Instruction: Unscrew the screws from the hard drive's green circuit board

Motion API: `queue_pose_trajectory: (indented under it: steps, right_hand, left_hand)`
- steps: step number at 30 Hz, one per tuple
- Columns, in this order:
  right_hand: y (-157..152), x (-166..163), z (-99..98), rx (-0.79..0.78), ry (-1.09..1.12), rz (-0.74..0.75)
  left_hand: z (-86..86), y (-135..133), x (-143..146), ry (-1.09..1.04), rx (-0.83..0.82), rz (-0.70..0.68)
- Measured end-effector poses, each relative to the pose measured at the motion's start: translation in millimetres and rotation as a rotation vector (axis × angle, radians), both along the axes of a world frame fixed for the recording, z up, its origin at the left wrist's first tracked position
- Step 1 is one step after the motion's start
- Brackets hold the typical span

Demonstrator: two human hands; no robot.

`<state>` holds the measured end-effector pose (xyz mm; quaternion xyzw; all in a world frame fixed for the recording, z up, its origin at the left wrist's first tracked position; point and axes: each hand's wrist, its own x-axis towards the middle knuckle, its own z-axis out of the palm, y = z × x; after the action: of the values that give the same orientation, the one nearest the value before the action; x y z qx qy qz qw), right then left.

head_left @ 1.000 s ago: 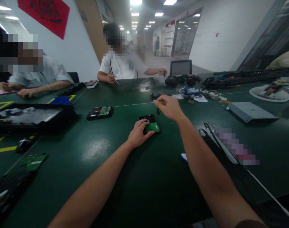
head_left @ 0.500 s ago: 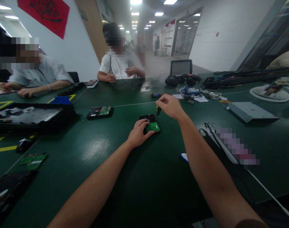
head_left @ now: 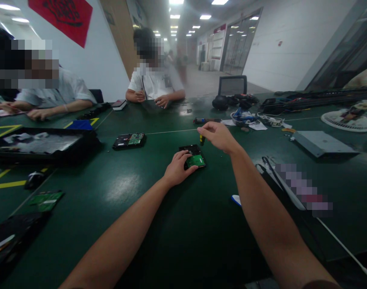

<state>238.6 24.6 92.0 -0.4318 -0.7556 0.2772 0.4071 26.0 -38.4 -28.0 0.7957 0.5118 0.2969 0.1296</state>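
Note:
A hard drive (head_left: 197, 161) with a green circuit board lies on the dark green table, board side up. My left hand (head_left: 176, 169) grips it from the near left, its fingers over the top and its thumb along the near edge. Above the drive's far right corner, my right hand (head_left: 219, 136) pinches the top of a small yellow-and-black screwdriver (head_left: 202, 139), held roughly upright. Whether the screwdriver's tip touches the drive cannot be made out.
Another hard drive (head_left: 129, 141) lies further left, near a black tray (head_left: 45, 148). A loose green circuit board (head_left: 46, 200) is at left. To the right are a grey metal case (head_left: 325, 143) and a cable bundle (head_left: 243, 116). Two people sit across the table.
The view has shifted slightly. My hands keep their places on the hard drive and screwdriver. Across the table, a person's hands have moved lower and apart.

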Motion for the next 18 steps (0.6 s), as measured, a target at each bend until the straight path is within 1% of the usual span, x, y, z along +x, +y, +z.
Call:
queue_pose_trajectory:
  steps: [2,4,11,13,18]
  right_hand:
    - [0.5,0.2,-0.2,-0.011,0.003,-0.035]
    - [-0.7,-0.4,0.3,-0.036,0.017,-0.032]
    - [-9.1,-4.1,5.3,-0.149,0.095,0.13]
    - [-8.3,-3.0,5.4,-0.127,0.057,0.123]
    - [-1.1,1.9,2.2,0.021,-0.047,-0.001]
  left_hand:
    - [0.9,-0.6,0.0,-0.003,0.001,-0.002]
    - [1.6,-0.9,0.1,-0.003,0.001,-0.002]
    - [0.1,0.0,-0.1,-0.01,0.011,-0.002]
    - [-0.7,0.3,-0.3,-0.01,0.012,-0.002]
    - [-0.6,0.0,-0.6,-0.004,0.012,-0.002]
